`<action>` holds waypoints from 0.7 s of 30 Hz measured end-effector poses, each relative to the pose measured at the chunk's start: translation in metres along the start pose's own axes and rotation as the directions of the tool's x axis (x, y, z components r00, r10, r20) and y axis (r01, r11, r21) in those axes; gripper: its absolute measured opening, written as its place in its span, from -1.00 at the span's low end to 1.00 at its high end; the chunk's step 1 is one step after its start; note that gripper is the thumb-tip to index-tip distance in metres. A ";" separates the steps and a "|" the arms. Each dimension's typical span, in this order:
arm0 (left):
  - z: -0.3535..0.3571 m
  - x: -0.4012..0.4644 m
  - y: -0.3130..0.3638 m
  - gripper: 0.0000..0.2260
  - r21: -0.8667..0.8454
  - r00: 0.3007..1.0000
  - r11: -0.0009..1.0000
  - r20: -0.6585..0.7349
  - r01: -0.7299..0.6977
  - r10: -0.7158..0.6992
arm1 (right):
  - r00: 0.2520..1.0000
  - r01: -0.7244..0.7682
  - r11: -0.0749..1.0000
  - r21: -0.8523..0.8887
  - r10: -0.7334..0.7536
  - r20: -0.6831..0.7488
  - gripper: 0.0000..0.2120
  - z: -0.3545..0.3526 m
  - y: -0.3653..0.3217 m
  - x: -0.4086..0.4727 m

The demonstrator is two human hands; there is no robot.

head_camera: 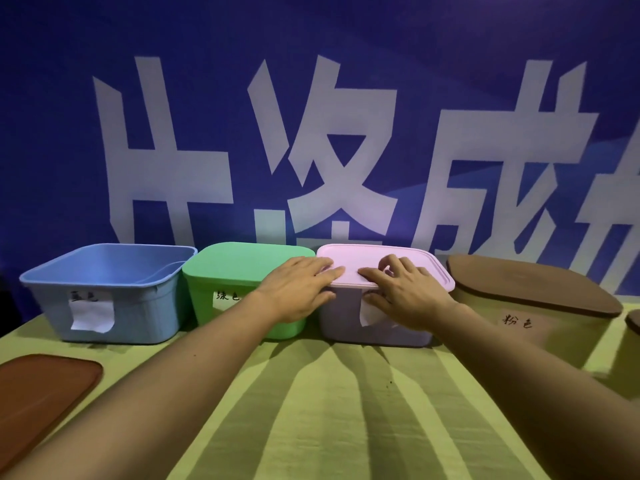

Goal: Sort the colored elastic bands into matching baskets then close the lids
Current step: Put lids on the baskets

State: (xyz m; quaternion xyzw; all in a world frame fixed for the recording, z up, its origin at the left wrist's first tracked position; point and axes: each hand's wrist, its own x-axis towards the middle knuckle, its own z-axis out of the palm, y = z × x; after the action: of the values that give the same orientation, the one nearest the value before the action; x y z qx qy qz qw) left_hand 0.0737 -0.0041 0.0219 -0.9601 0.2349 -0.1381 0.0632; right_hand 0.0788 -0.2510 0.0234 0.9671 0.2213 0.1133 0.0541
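Both hands pressing pink lid (384, 261): left hand (301, 289) flat-fingered on near-left edge, right hand (401, 289) fingers partly bent on top, thumb under rim | blue basket (104, 292) uncovered, far left | green basket (242, 289) lidded | pink basket (346, 323) lidded

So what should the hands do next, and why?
Probably press the pink lid down along its front edge until it seats. The left hand lies flat on it, the right hand grips that edge, thumb underneath. After that, the blue basket stands open, and a brown lid lies loose on the table.
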 end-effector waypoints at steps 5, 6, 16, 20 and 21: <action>-0.003 0.000 0.005 -0.46 0.019 1.000 0.999 -0.010 0.027 -0.027 | 1.000 -0.020 1.000 0.009 0.020 -0.011 -0.44 -0.001 -0.001 0.001; -0.004 0.001 0.005 -0.45 0.024 1.000 0.999 0.001 0.031 -0.032 | 1.000 -0.022 1.000 0.011 0.022 -0.006 -0.45 -0.001 -0.003 0.000; -0.006 -0.003 0.010 -0.37 0.015 0.998 0.999 0.049 0.028 -0.029 | 0.991 -0.069 0.997 0.035 0.065 0.116 -0.42 -0.001 -0.007 -0.004; -0.007 -0.004 0.011 -0.32 0.040 0.999 0.999 0.045 0.026 -0.028 | 0.991 -0.057 0.998 0.027 0.053 0.121 -0.42 -0.004 -0.005 -0.004; -0.008 -0.005 0.011 -0.32 0.037 0.999 0.999 0.046 0.027 -0.029 | 0.992 -0.053 0.998 0.029 0.049 0.114 -0.42 -0.005 -0.005 -0.004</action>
State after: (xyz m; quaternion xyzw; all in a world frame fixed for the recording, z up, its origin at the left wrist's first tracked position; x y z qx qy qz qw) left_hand 0.0625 -0.0121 0.0264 -0.9649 0.2172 -0.1210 0.0843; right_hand 0.0722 -0.2482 0.0271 0.9781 0.1947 0.0559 0.0482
